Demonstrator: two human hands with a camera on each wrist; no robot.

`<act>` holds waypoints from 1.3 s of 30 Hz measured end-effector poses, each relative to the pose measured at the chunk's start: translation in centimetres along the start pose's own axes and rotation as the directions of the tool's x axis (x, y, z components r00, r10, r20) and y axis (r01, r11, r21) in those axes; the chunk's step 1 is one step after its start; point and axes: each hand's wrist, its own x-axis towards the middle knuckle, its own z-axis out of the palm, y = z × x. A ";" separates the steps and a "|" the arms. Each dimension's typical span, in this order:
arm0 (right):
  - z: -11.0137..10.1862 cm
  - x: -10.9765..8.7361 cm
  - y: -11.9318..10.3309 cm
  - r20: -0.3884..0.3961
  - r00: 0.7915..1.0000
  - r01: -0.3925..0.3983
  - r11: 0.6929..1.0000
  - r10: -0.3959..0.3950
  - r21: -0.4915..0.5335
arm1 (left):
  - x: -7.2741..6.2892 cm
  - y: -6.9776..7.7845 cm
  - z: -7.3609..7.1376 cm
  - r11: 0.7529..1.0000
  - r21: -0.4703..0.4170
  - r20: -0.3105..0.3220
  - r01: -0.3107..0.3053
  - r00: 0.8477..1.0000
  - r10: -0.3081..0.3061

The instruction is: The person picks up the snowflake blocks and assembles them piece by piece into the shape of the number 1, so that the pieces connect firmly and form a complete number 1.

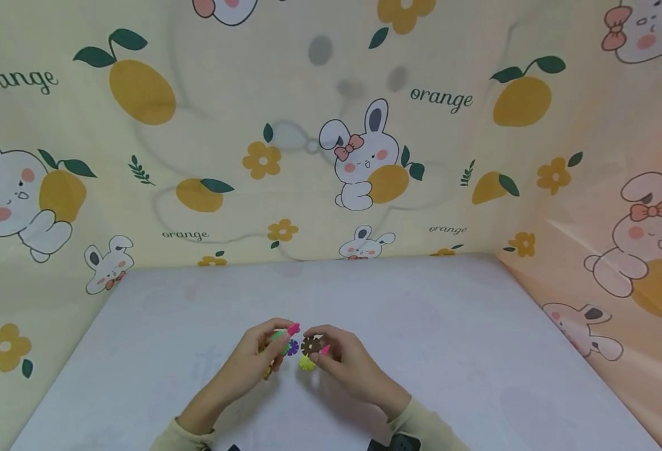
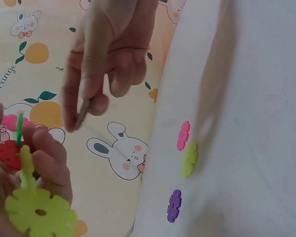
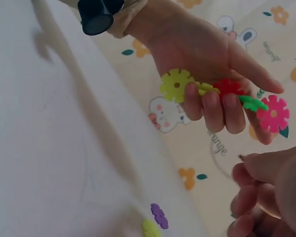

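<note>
My left hand holds a chain of notched, flower-shaped plastic discs, its fingers curled round the middle. In the right wrist view the chain runs from a yellow disc through a red disc and a green disc to a pink disc at the end. Between thumb and fingertips, my right hand pinches one brown disc, seen edge-on in the left wrist view. The brown disc is apart from the chain, just right of its pink end in the head view.
On the white tabletop lie a purple disc, a yellow disc and a pink disc, close together below the hands. A cloth printed with rabbits and oranges hangs behind the table and along its sides.
</note>
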 end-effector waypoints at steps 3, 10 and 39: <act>-0.1 0.0 -0.2 -0.044 0.999 0.019 0.998 -0.017 0.055 | 0.0 0.0 -0.1 1.000 -0.023 -0.013 0.002 1.000 -0.002; -0.4 0.0 -1.1 -0.142 0.988 0.082 0.983 -0.059 0.166 | 0.0 0.0 -0.1 1.000 -0.023 -0.016 0.012 1.000 -0.012; -0.3 -0.4 -2.3 -0.142 0.988 0.086 0.987 -0.066 0.137 | 0.0 -0.6 0.1 0.998 -0.022 0.064 -0.066 0.996 0.067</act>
